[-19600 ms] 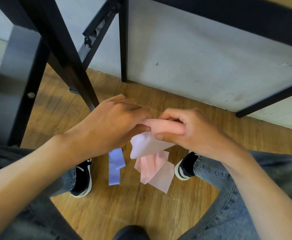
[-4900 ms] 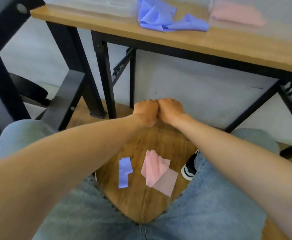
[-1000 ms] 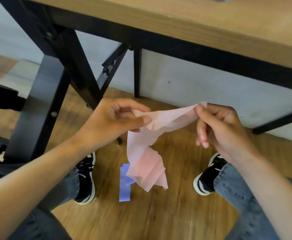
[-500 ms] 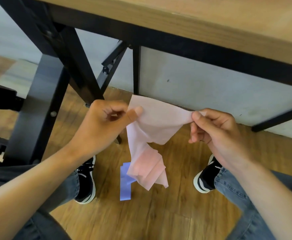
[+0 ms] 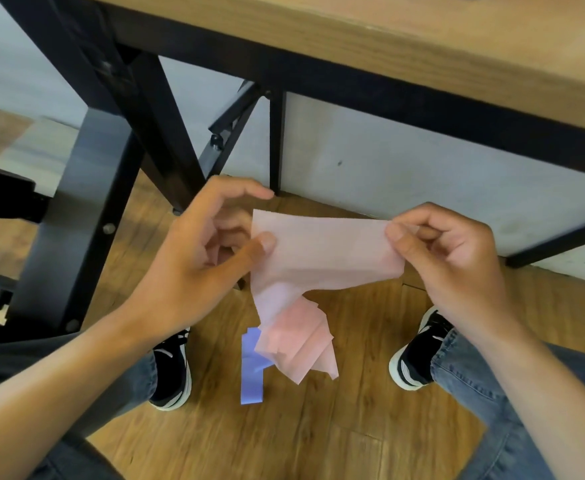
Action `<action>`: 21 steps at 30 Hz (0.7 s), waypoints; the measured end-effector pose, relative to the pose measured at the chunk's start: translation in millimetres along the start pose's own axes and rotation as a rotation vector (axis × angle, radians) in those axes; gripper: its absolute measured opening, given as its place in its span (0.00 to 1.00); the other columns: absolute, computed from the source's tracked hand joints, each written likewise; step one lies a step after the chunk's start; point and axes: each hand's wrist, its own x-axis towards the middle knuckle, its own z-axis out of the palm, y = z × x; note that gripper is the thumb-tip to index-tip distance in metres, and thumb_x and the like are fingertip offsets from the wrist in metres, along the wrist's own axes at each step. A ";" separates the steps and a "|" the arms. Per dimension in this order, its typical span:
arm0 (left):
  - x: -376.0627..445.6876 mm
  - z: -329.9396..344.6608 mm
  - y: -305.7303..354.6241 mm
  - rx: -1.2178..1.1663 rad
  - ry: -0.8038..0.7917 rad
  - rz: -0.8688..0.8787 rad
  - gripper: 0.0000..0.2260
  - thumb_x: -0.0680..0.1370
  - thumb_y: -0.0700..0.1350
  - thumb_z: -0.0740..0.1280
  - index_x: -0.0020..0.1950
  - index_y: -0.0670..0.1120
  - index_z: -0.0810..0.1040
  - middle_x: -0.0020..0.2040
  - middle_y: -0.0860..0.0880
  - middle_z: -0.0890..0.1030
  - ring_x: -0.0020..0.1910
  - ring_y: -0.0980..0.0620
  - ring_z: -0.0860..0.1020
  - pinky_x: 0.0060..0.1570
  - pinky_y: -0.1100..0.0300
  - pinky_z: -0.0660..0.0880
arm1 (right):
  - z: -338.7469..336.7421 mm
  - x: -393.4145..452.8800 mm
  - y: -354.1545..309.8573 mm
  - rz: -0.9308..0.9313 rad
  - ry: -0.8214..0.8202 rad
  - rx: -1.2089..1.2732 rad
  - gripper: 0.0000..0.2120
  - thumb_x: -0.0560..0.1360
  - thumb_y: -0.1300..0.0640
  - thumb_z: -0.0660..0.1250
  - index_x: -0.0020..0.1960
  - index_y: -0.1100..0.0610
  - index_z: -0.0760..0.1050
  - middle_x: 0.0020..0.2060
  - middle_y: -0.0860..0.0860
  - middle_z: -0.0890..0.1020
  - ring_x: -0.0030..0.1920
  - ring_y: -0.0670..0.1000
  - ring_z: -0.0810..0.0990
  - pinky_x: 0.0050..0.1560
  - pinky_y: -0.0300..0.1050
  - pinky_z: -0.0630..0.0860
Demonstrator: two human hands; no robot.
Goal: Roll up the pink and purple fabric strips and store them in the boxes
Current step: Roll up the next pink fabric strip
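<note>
Below the wooden table (image 5: 422,46), left hand (image 5: 194,258) and right hand (image 5: 446,258) pinch the pink strip (image 5: 322,251) taut; rolling probably comes next.

Evenly, softly lit, fairly bright; no glare. Soft shadows on the floor (image 5: 370,427) beneath the shoes and under the table (image 5: 422,43). Strong wide-angle bending toward the edges, with table legs splayed outward. Slight motion blur on both forearms and the lower corners; centre reasonably sharp.
</note>
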 end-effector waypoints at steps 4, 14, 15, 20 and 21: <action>-0.6 -2.4 0.9 0.072 -0.074 0.056 0.08 0.83 0.41 0.65 0.60 0.47 0.79 0.52 0.51 0.83 0.49 0.48 0.85 0.35 0.51 0.83 | -2.7 0.0 -2.2 -0.045 0.009 0.017 0.07 0.78 0.57 0.69 0.55 0.48 0.81 0.49 0.43 0.86 0.49 0.46 0.85 0.42 0.34 0.78; -0.9 -2.5 2.1 -0.030 -0.066 -0.044 0.12 0.85 0.40 0.59 0.53 0.48 0.82 0.52 0.48 0.81 0.47 0.43 0.83 0.32 0.47 0.83 | -13.6 -3.2 1.3 -0.153 -0.112 -0.015 0.19 0.81 0.72 0.61 0.44 0.52 0.81 0.40 0.43 0.83 0.45 0.47 0.81 0.46 0.36 0.73; -0.2 -3.3 1.6 -0.020 -0.077 -0.049 0.13 0.85 0.40 0.59 0.54 0.49 0.83 0.53 0.48 0.81 0.48 0.43 0.83 0.35 0.47 0.83 | -16.0 -3.2 0.8 -0.140 -0.122 -0.010 0.19 0.80 0.73 0.61 0.44 0.52 0.83 0.41 0.44 0.84 0.47 0.48 0.82 0.47 0.35 0.74; -1.1 -2.4 1.2 -0.012 -0.180 -0.038 0.16 0.81 0.32 0.58 0.62 0.45 0.80 0.58 0.47 0.82 0.53 0.44 0.84 0.43 0.51 0.84 | -22.1 -5.0 -1.7 -0.097 -0.192 0.102 0.18 0.78 0.73 0.61 0.52 0.55 0.84 0.49 0.48 0.87 0.55 0.51 0.85 0.55 0.40 0.79; -1.2 -2.8 1.4 0.004 -0.184 -0.022 0.17 0.80 0.31 0.59 0.62 0.44 0.80 0.56 0.47 0.83 0.53 0.45 0.84 0.43 0.51 0.84 | -24.0 -4.9 -1.6 -0.090 -0.227 0.134 0.20 0.76 0.77 0.60 0.54 0.58 0.83 0.51 0.50 0.87 0.56 0.53 0.85 0.56 0.44 0.80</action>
